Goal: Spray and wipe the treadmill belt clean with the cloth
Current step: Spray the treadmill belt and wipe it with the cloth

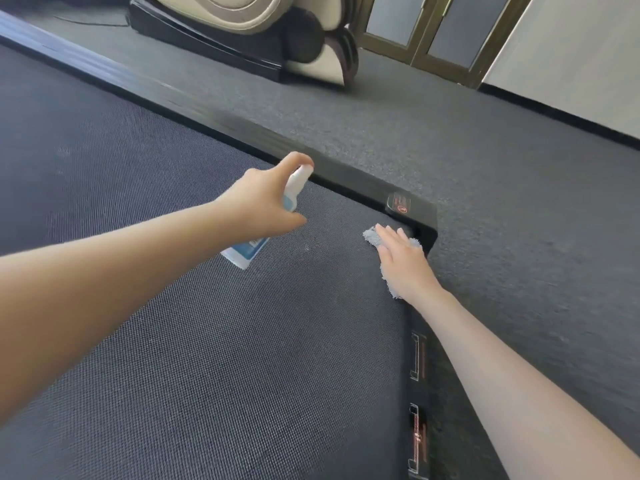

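Left hand [263, 199] — bottle [247, 252]; right hand [401, 261] — cloth [372, 235]

No words or numbers legible anywhere. Dark sticker [400, 204] on the treadmill frame [424, 218] corner has a red round sign with faint lines of print beside it, too small to read. Spray bottle [247, 252] has a blue-and-white label; the lettering is blurred and partly covered, brand unreadable. Rear end strip [420, 389] of the treadmill carries white outline diagrams [415, 356] and reddish markings [416, 438], with no readable characters in either.
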